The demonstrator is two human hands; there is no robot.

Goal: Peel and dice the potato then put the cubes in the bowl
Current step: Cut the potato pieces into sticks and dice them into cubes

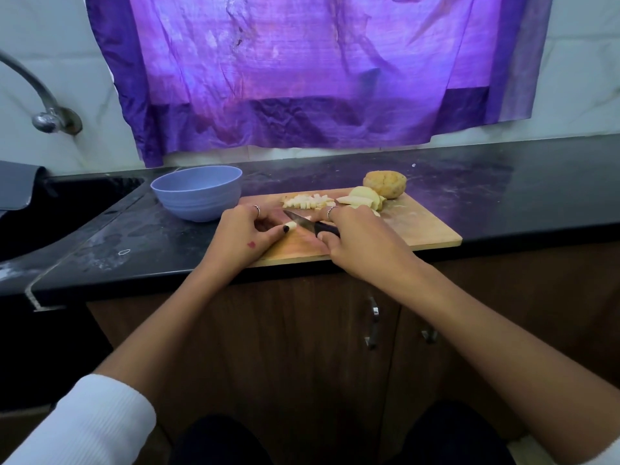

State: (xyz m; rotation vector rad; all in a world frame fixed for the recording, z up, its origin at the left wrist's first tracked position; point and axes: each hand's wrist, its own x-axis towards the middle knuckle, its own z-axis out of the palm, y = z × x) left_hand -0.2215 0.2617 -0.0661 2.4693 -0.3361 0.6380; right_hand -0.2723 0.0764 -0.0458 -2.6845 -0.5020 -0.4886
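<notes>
I am seeing the left hand (243, 233) pinching a potato strip (290, 225) on the board (419, 226) while the right hand (355, 241) is gripping the knife (303, 222). Behind, diced cubes (307, 201), peeled slices (364, 198) and an unpeeled piece (385, 184) are waiting; the bowl (198, 194) on the worktop (503, 196) is looking empty, so I am judging roughly half remains.

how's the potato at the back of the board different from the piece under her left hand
The back potato is whole, rounded and brown-skinned; the held potato piece is a small, pale, peeled strip. The back potato lies untouched; the left hand pins the strip beside the knife.
</notes>
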